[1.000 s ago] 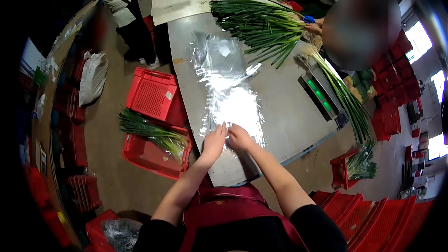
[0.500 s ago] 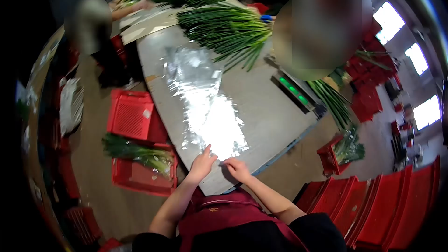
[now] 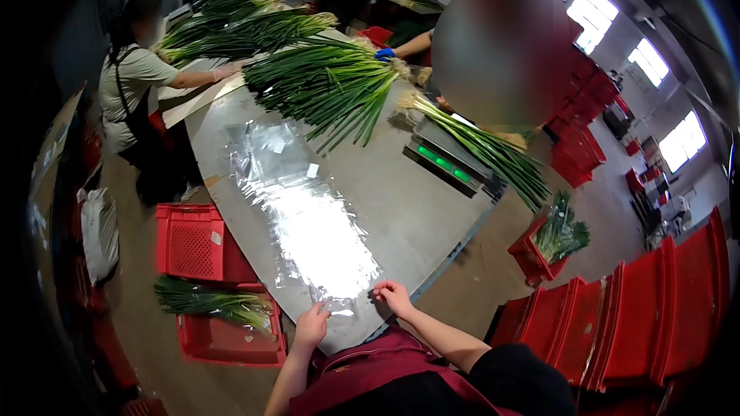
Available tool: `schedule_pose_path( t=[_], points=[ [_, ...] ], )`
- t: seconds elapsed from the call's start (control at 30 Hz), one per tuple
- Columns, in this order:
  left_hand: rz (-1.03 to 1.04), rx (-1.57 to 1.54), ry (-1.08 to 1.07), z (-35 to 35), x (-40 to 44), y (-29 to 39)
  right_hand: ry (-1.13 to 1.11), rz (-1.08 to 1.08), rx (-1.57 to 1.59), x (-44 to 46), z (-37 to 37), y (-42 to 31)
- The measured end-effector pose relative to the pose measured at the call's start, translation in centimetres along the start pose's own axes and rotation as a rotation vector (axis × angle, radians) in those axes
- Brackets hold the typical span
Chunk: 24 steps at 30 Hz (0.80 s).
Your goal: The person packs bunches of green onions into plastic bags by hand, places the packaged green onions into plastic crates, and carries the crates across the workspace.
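Clear plastic bags lie flat in a long glossy stack on the metal table, shining brightly under the light. My left hand is at the near end of the stack, thumb and fingers closed on the edge of a plastic bag. Just right of that end, my right hand hovers over the tabletop, fingers curled together and apart from the stack; no object shows in it. A heap of green onions lies beyond the bags.
A scale with green lit digits bears more green onions. Red crates stand left of the table, one holding bagged onions. Stacked red crates rise at right. A co-worker stands far left; another person's blue-gloved hand touches the heap.
My hands have moved apart, the left closing on the bag edge, the right going sideways off the stack. My view has shifted, showing more of the far workers. More green onions now lie across the scale.
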<state>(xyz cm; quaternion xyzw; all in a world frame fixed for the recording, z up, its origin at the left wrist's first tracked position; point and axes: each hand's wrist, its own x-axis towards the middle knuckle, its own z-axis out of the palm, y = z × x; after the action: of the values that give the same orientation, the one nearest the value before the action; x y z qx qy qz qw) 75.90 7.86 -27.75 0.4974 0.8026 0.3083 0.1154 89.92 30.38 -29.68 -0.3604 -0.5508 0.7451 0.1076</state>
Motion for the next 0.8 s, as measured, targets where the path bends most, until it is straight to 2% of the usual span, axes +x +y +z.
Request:
schedule_pose_path(
  t=[0.17, 0.23, 0.37, 0.4, 0.47, 0.53, 0.6, 0.67, 0.7, 0.73, 0.77, 0.8],
  points=[
    [-0.07, 0.037, 0.148, 0.8, 1.0, 1.3, -0.182, -0.047, -0.131, 4.7, 0.0, -1.1],
    [-0.256, 0.009, 0.138, 1.0, 2.4, 3.2, -0.264, -0.119, -0.318, 6.4, -0.3, -2.6],
    [-0.39, 0.051, 0.03, 2.0, 6.1, 6.7, -0.376, -0.207, -0.439, 9.9, -2.7, -6.2],
    [-0.4, 0.047, 0.017, 2.8, 7.1, 7.2, -0.354, -0.296, -0.552, 11.0, -4.1, -7.2],
    [-0.333, 0.058, 0.102, 4.0, 8.8, 7.7, -0.339, -0.195, -0.466, 13.6, -6.7, -8.6],
    [-0.374, 0.066, 0.059, 4.7, 10.5, 8.6, -0.227, -0.291, -0.601, 17.1, -10.0, -10.5],
    [-0.399, 0.107, 0.078, 5.1, 12.0, 9.8, -0.098, -0.31, -0.587, 21.3, -13.3, -13.4],
    [-0.426, 0.11, 0.049, 5.0, 13.1, 11.1, 0.073, -0.512, -0.682, 25.2, -16.0, -18.8],
    [-0.44, 0.11, 0.024, 4.9, 13.6, 11.5, 0.226, -0.68, -0.817, 27.0, -17.1, -22.1],
    [-0.456, 0.117, 0.03, 5.0, 13.9, 11.7, 0.371, -0.982, -0.881, 30.2, -19.1, -23.9],
    [-0.456, 0.128, 0.026, 5.1, 13.9, 11.9, 0.478, -0.956, -1.042, 31.4, -20.0, -27.6],
    [-0.458, 0.141, 0.024, 5.2, 13.8, 12.1, 0.489, -0.983, -1.069, 33.4, -21.6, -30.3]
  ],
)
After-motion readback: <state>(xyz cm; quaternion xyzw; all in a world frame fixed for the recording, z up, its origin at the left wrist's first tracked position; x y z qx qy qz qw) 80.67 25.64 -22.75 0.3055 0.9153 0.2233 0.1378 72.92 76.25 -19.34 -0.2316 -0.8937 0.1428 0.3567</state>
